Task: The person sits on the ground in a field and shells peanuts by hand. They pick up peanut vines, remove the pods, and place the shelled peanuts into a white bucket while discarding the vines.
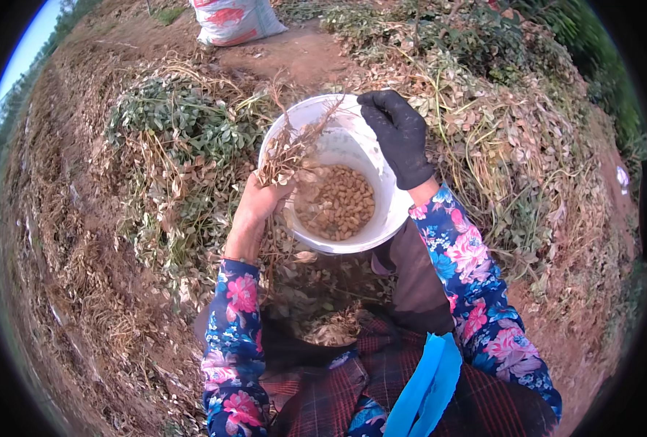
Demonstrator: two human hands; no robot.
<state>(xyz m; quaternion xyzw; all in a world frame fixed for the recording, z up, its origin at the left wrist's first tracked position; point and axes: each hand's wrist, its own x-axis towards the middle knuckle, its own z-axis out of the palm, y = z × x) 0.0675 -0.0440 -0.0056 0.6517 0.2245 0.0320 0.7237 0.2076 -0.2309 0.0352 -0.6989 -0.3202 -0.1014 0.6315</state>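
Observation:
Bare, my left hand (263, 199) grips a bunch of dried peanut plants (288, 155) by its stems at the left rim of a white plastic bucket (394, 218). The roots spread up and across the bucket's mouth. Inside the bucket, peanuts in their shells (342, 205) cover the bottom. My right hand (397, 134), in a black glove, is over the upper right rim with its fingers curled. Thin root strands reach toward its fingertips; whether they are pinched there is too fine to tell.
Heaps of pulled peanut plants lie to the left (187, 125) and right (509, 158) of the bucket. A white and red woven sack (236, 22) stands on bare soil beyond. A blue strap (424, 388) hangs over my plaid clothing. Loose plants cover the ground at far left.

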